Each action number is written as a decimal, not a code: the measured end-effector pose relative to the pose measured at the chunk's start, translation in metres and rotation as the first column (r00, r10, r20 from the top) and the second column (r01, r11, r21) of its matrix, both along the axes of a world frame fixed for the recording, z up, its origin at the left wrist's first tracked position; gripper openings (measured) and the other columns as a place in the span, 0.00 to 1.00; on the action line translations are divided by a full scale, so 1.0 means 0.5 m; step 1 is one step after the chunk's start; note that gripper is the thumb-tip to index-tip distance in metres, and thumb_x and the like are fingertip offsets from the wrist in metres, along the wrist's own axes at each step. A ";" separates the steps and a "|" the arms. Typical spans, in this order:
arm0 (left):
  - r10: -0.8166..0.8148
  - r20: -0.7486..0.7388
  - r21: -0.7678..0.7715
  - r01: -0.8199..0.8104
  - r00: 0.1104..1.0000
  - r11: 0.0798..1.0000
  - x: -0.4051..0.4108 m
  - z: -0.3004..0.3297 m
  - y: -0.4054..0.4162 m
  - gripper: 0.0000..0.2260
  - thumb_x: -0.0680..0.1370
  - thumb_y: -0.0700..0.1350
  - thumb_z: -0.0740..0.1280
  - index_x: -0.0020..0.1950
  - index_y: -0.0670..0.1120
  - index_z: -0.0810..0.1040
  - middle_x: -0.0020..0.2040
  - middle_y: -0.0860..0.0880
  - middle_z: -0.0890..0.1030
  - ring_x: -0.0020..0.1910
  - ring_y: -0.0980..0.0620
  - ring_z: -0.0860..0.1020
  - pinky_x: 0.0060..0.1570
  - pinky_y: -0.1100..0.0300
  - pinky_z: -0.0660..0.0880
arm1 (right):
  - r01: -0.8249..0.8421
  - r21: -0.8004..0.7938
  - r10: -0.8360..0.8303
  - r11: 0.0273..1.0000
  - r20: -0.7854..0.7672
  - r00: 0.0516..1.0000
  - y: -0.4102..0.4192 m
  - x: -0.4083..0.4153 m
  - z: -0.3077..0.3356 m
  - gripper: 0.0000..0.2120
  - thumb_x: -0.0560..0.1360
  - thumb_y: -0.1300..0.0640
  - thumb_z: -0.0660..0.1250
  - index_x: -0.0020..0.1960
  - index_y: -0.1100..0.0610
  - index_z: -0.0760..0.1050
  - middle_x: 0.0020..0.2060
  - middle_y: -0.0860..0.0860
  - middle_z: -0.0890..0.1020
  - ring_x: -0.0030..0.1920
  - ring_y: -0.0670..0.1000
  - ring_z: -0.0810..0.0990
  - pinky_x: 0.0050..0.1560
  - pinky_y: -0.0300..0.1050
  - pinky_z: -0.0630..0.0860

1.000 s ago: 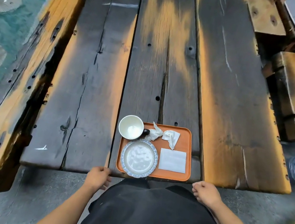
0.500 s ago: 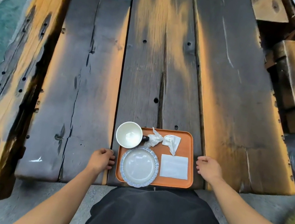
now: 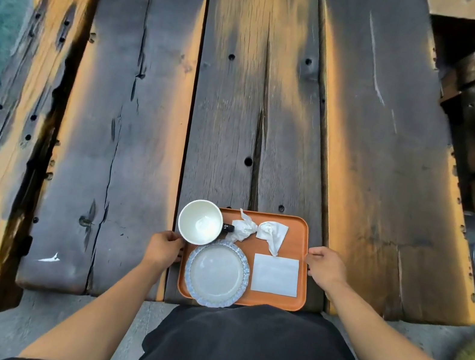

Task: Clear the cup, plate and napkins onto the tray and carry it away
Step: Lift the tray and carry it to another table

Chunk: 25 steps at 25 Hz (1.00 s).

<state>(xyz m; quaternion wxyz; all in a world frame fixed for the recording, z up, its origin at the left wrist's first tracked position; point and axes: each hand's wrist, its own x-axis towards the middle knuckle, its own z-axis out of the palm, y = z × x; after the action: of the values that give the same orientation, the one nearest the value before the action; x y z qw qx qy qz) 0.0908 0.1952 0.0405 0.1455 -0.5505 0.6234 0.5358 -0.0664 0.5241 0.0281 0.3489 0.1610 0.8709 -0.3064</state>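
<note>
flanking the tray on weathered planks, hands perhaps gripping

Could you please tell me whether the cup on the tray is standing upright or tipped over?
Upright: the cup shows its round open mouth and pale inside from above.

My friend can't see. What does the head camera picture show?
Two hands, left hand and right hand, grip the sides of an orange tray on a wooden table. It holds a cup, plate and napkins.

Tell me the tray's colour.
Orange, seen in the head view: the tray.
</note>
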 end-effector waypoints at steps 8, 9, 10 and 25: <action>-0.167 0.098 -0.156 0.181 0.981 0.971 -0.011 -0.005 0.003 0.07 0.76 0.42 0.74 0.39 0.43 0.80 0.39 0.41 0.84 0.41 0.43 0.82 0.45 0.45 0.82 | -0.026 0.082 0.026 0.996 0.004 1.000 -0.017 -0.006 0.004 0.06 0.78 0.54 0.72 0.48 0.56 0.81 0.45 0.54 0.86 0.44 0.55 0.85 0.42 0.44 0.79; -0.184 0.113 -0.180 0.203 0.976 0.963 -0.013 -0.003 0.004 0.08 0.76 0.42 0.74 0.38 0.43 0.80 0.37 0.43 0.83 0.41 0.43 0.81 0.42 0.48 0.81 | -0.032 0.090 0.032 0.995 0.000 0.999 -0.019 -0.006 0.006 0.06 0.78 0.53 0.72 0.48 0.56 0.81 0.44 0.54 0.86 0.43 0.55 0.84 0.41 0.43 0.79; -0.201 0.130 -0.204 0.224 0.971 0.953 -0.015 -0.003 0.005 0.09 0.75 0.42 0.74 0.37 0.44 0.79 0.35 0.45 0.82 0.40 0.43 0.81 0.40 0.51 0.79 | -0.039 0.098 0.039 0.994 -0.001 0.999 -0.021 -0.007 0.009 0.06 0.78 0.53 0.72 0.46 0.56 0.80 0.43 0.54 0.85 0.42 0.54 0.84 0.40 0.42 0.78; -0.325 0.175 -0.306 0.366 0.929 0.879 -0.025 0.000 0.005 0.07 0.76 0.41 0.72 0.43 0.38 0.82 0.38 0.43 0.80 0.40 0.43 0.77 0.42 0.54 0.76 | -0.090 0.162 0.096 0.983 -0.028 0.995 -0.038 -0.002 0.010 0.08 0.79 0.54 0.71 0.43 0.56 0.78 0.42 0.54 0.84 0.44 0.55 0.84 0.45 0.47 0.82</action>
<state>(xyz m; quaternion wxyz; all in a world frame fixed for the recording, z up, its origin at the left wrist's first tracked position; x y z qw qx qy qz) 0.0784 0.1976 0.0405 0.1802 -0.4777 0.7835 0.3541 -0.0674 0.5052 0.0332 0.3331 0.1422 0.9054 -0.2217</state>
